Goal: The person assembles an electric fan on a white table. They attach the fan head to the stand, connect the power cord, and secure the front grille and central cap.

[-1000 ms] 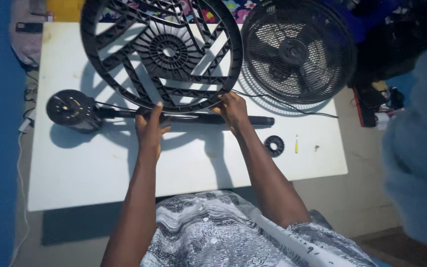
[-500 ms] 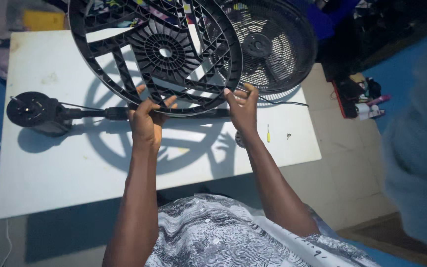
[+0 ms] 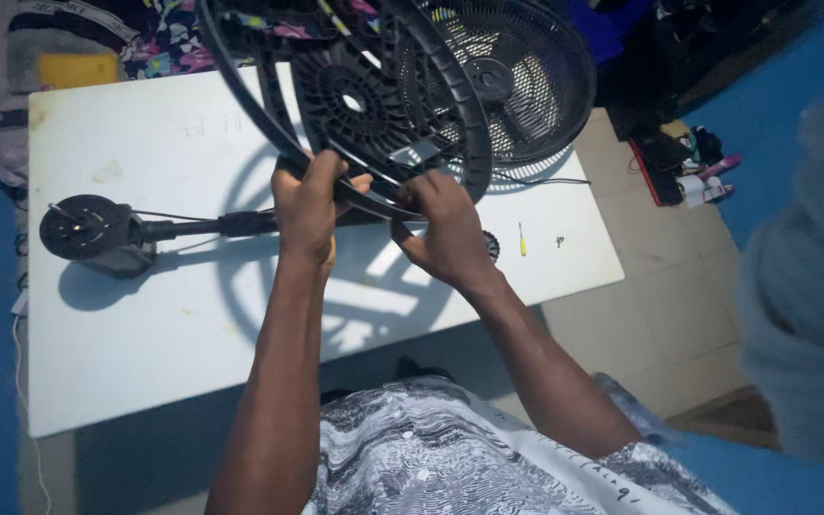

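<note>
White bench (image 3: 145,343) carrying a black fan motor (image 3: 88,229) on a dark pole (image 3: 207,226) lying flat at left; a small yellow-handled screwdriver (image 3: 523,239) and a tiny dark screw (image 3: 560,241) lie near the right edge. Behind the bench stands a black wire fan guard (image 3: 536,76). Patterned fabric (image 3: 135,43) at rear left; tiled floor (image 3: 679,286) at right, with clutter (image 3: 689,167).

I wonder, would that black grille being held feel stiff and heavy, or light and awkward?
The grille is probably light: mostly open ribs. It likely stays stiff, since the left hand and right hand grip only its lower rim and it holds shape. Being wide, it may feel unwieldy.
</note>
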